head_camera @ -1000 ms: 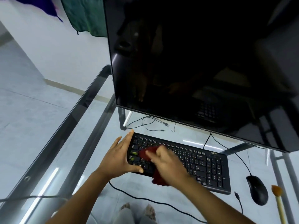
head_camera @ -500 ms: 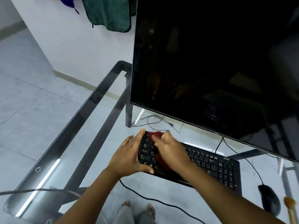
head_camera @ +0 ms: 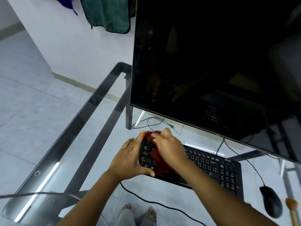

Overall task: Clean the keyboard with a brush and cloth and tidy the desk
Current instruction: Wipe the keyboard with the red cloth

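A black keyboard point(head_camera: 211, 163) lies on the glass desk point(head_camera: 91, 101) under the big dark monitor point(head_camera: 216, 66). My left hand point(head_camera: 130, 157) grips the keyboard's left end, thumb under its front edge and fingers along its side. My right hand point(head_camera: 169, 147) presses a dark red cloth point(head_camera: 154, 154) onto the keys at the far left corner, fingers curled over it. The cloth is mostly hidden under that hand. A brush point(head_camera: 291, 209) with orange bristles lies at the desk's right edge.
A black wired mouse point(head_camera: 271, 203) sits right of the keyboard, beside the brush. Thin cables point(head_camera: 156, 123) run behind the keyboard, and one crosses below the glass. Green fabric point(head_camera: 107, 13) hangs on the wall behind. My feet show under the desk.
My right hand has slid the red cloth from the keyboard's left-middle keys up to its far left corner. My left hand keeps its hold on the left end. The view shifted left.
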